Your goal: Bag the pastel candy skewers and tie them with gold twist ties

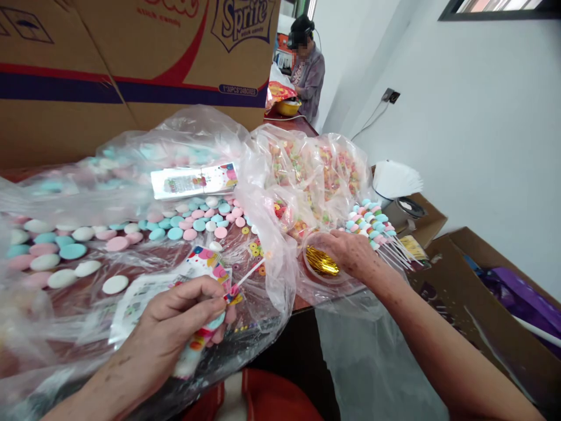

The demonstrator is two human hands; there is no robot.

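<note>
My left hand (188, 316) is closed around a candy stick in a printed plastic wrapper (191, 354). Thumb and fingers pinch the gathered neck of the wrapper, and a white stick (252, 272) pokes out of it up and to the right. At the right, my right hand (350, 251) reaches over the rim of a clear round tub (309, 270) that holds gold twist ties (323, 261). Its fingertips are hidden, so I cannot tell whether they hold anything. Flat printed wrappers (205, 263) lie under and behind my left hand.
Pink, blue and white candies (175, 222) spread across the plastic-covered table. A bundle of printed bags (195, 180) rests behind them. Bags of ring candies (307, 169) and finished candy skewers (372, 225) lie right. A large carton (131, 76) stands behind; a person (309, 70) works beyond.
</note>
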